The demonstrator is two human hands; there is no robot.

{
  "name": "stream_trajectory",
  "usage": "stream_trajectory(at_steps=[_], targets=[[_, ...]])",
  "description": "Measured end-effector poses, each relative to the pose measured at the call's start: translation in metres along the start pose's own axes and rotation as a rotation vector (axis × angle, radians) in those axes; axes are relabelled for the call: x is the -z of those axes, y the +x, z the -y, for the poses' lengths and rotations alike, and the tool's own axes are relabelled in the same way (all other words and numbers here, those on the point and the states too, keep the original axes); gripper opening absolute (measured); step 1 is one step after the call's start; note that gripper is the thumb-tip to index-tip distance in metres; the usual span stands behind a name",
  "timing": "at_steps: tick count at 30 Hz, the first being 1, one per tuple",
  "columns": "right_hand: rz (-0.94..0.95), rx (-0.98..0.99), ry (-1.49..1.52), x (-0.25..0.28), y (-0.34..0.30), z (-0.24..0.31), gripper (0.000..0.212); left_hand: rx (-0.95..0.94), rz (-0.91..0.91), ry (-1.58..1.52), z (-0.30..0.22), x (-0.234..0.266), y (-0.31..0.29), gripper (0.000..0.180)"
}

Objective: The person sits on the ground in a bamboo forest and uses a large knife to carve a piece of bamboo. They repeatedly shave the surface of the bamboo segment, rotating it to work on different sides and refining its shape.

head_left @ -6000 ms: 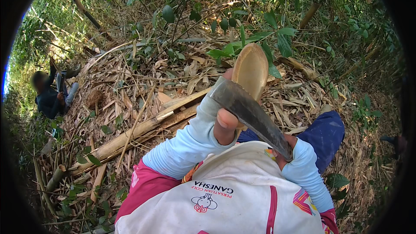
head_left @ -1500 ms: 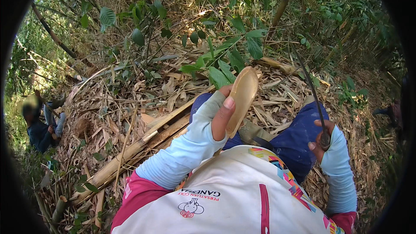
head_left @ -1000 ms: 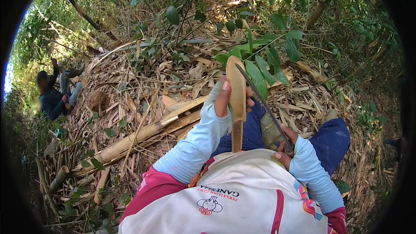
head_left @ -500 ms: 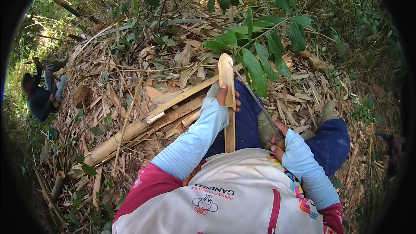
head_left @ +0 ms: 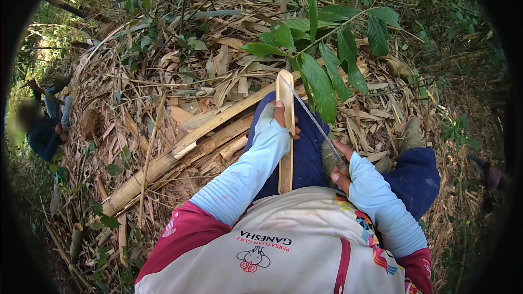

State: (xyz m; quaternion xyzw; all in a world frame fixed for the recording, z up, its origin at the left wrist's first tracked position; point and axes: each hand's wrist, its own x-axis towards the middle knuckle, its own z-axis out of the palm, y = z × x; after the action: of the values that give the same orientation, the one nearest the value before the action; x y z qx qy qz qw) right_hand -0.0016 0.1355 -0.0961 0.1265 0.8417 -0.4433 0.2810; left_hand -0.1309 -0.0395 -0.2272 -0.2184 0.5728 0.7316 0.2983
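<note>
My left hand [head_left: 280, 118] is closed around a split bamboo piece [head_left: 285, 92], thumb along its edge. The piece stands lengthwise in front of me, its pale hollow side showing and its far end rounded. Its lower part runs down over my trouser leg to my shirt. To its right, my right hand [head_left: 342, 167] grips the handle of a knife. The long thin blade [head_left: 309, 111] slants up and left, its tip at the hollow near the bamboo's far end. Fingers partly hide the handle.
Long split bamboo poles [head_left: 158, 167] lie on the ground to my left. A leafy green branch [head_left: 321, 71] hangs just beyond the knife. Dry bamboo sheaths and leaves cover the slope. Another person [head_left: 44, 130] sits at the far left, and cut stumps [head_left: 76, 234] stand lower left.
My right hand and the knife have shifted slightly left and up, the tip staying near the bamboo's far end. The bamboo piece has turned a little, and the whole view has shifted slightly.
</note>
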Motion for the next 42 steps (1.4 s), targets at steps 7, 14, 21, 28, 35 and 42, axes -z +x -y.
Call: stream_trajectory(at_steps=[7, 14, 21, 28, 35, 42], targets=[[-0.318, 0.373, -0.138, -0.003, -0.007, -0.009, 0.071, -0.101, 0.436, -0.188, -0.035, 0.013, -0.016, 0.05], [-0.452, 0.491, -0.529, 0.033, -0.031, 0.005, 0.082, -0.383, 0.702, 0.216, -0.094, 0.003, -0.063, 0.083], [-0.53, 0.547, -0.902, 0.084, -0.063, 0.036, 0.087, -0.268, 0.849, 0.195, -0.093, -0.015, -0.101, 0.114], [-0.522, 0.527, -1.216, 0.105, -0.091, 0.074, 0.048, -0.536, 1.137, 0.557, -0.118, -0.038, -0.122, 0.107], [-0.447, 0.474, -1.308, 0.112, -0.122, 0.101, 0.024, -0.14, 1.32, 0.523, -0.121, -0.043, -0.145, 0.094], [-0.463, 0.37, -1.265, 0.1, -0.147, 0.101, 0.028, 0.263, 1.345, 0.291, -0.1, -0.038, -0.157, 0.077]])
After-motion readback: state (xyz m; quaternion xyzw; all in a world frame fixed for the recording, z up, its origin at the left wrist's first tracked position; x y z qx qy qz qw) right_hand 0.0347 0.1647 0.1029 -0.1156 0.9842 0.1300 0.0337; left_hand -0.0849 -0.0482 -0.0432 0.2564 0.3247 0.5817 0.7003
